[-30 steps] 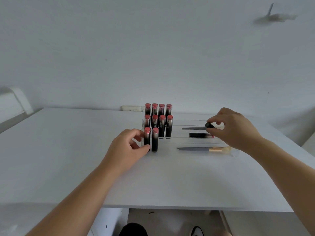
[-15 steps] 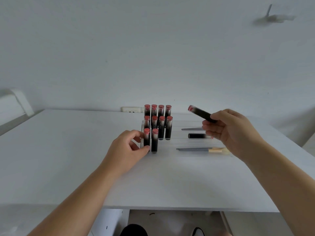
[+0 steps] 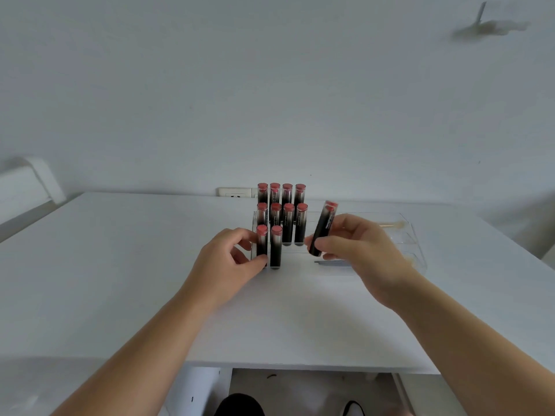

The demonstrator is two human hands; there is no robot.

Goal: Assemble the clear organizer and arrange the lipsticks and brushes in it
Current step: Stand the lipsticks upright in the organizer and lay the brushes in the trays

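The clear organizer [image 3: 416, 235] stands on the white table [image 3: 120, 265]. Its stepped left part holds several upright black lipsticks [image 3: 287, 217] with red tops. My left hand [image 3: 228, 259] grips the organizer's front left corner, fingers curled beside the front lipstick [image 3: 262, 244]. My right hand [image 3: 357, 250] pinches one more lipstick [image 3: 323, 228], nearly upright, red top up, just right of the stepped rows. A brush with a pale tip [image 3: 393, 225] lies in the back tray slot. A grey brush handle [image 3: 332, 263] shows under my right hand.
A wall socket [image 3: 235, 192] sits at the table's back edge behind the organizer. A white chair back [image 3: 27, 187] is at the far left. The table's front edge is close to me, with floor and shoes [image 3: 354, 408] below.
My right hand lifted a lipstick out of the tray, carried it left and turned it from lying flat to nearly upright. My left hand has stayed on the organizer's corner.
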